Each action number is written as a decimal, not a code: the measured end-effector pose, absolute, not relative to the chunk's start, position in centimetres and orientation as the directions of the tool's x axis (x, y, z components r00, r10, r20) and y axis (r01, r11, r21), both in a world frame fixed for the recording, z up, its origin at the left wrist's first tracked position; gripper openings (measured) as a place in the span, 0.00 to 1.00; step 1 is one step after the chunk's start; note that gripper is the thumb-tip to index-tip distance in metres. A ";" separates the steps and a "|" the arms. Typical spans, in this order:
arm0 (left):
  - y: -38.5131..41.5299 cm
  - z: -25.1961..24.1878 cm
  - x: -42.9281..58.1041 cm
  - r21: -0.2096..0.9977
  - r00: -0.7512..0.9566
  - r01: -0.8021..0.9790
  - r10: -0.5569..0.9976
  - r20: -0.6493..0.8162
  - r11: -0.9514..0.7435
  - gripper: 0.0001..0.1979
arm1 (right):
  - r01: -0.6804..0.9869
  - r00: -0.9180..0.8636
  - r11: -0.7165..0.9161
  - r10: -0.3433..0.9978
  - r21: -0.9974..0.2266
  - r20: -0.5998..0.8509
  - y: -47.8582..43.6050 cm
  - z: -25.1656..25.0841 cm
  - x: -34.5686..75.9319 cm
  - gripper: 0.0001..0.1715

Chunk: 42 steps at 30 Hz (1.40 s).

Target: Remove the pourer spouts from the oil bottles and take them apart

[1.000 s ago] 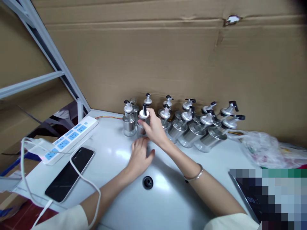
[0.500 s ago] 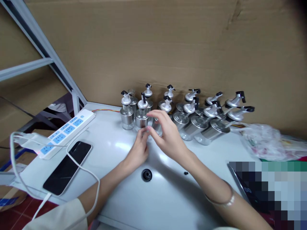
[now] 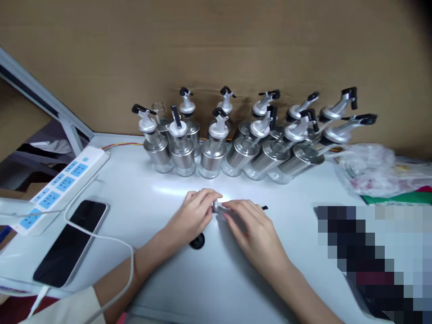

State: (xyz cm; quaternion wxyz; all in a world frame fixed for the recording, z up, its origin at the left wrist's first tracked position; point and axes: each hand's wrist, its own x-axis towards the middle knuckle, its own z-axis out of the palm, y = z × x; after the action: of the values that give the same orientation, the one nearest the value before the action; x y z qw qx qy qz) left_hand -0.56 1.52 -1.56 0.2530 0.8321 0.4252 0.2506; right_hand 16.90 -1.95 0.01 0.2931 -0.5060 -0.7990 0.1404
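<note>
My left hand (image 3: 194,215) and my right hand (image 3: 253,227) meet over the white table (image 3: 145,198), fingers curled. Between their fingertips sits a small silver part (image 3: 216,206), pinched from both sides. A black round piece (image 3: 197,242) lies on the table just under my left wrist. A small black bit (image 3: 264,208) lies beside my right hand. Behind the hands stand several glass-and-metal bottles with silver pour spouts and black levers (image 3: 212,153), in rows against the cardboard wall.
A white power strip with blue sockets (image 3: 60,184) lies at the left edge. A black phone (image 3: 69,243) lies near it with a white cable (image 3: 111,238) plugged in. A crumpled clear plastic bag (image 3: 367,171) sits at the right. Cardboard (image 3: 216,54) backs the table.
My right hand let go of a bottle in the row and came back toward me. Both hands now meet lower on the table around the small silver part. The view tilted down.
</note>
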 end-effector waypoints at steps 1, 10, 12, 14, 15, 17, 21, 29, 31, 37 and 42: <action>1.5 -1.5 -0.5 0.617 0.519 0.595 0.832 0.194 -0.515 0.18 | 0.724 -0.319 0.452 0.889 -0.522 0.327 -1.9 0.0 17.0 0.09; 0.8 -1.3 -0.2 0.626 0.501 0.458 0.765 0.406 -0.632 0.15 | 0.739 -0.401 0.477 0.879 -0.476 0.259 -0.2 0.3 18.4 0.10; 0.5 -1.2 -0.3 0.619 0.483 0.424 0.743 0.463 -0.661 0.16 | 0.727 -0.440 0.501 0.865 -0.470 0.242 -0.2 0.4 18.4 0.11; 0.4 -1.1 -0.4 0.621 0.457 0.399 0.733 0.504 -0.675 0.18 | 0.723 -0.434 0.491 0.870 -0.487 0.234 -0.6 0.6 18.3 0.12; 0.4 -1.1 -0.4 0.626 0.440 0.388 0.732 0.519 -0.677 0.19 | 0.722 -0.422 0.476 0.878 -0.502 0.224 -0.9 0.6 18.2 0.12; 0.5 -0.9 -0.4 0.634 0.405 0.371 0.733 0.547 -0.679 0.17 | 0.715 -0.401 0.435 0.896 -0.547 0.189 -1.3 0.7 18.0 0.12; 0.6 -0.6 -0.5 0.605 0.436 0.409 0.729 0.527 -0.683 0.12 | 0.654 -0.386 0.352 0.916 -0.670 0.104 -1.6 0.7 17.7 0.14; 0.4 -0.8 -0.4 0.524 0.512 0.517 0.735 0.446 -0.677 0.14 | 0.661 -0.364 0.360 0.921 -0.659 0.137 -1.6 0.3 17.8 0.17; 0.5 -0.9 -0.4 0.538 0.518 0.500 0.732 0.442 -0.678 0.13 | 0.643 -0.397 0.394 0.905 -0.657 0.155 -1.6 0.5 17.8 0.16; 0.7 -0.8 -0.3 0.554 0.501 0.530 0.764 0.405 -0.642 0.10 | 0.629 -0.513 0.457 0.852 -0.629 0.105 -0.7 1.9 19.7 0.10; 0.8 -0.6 -0.3 0.526 0.482 0.536 0.751 0.452 -0.661 0.06 | 0.745 -0.416 0.283 0.905 -0.604 -0.089 -0.1 2.8 22.9 0.08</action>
State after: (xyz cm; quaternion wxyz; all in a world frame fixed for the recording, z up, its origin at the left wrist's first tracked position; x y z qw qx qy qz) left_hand -0.27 0.78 -0.61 0.1587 0.8460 0.3801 0.3386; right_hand 22.93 -0.08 2.79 0.1371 -0.5227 -0.7891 0.2922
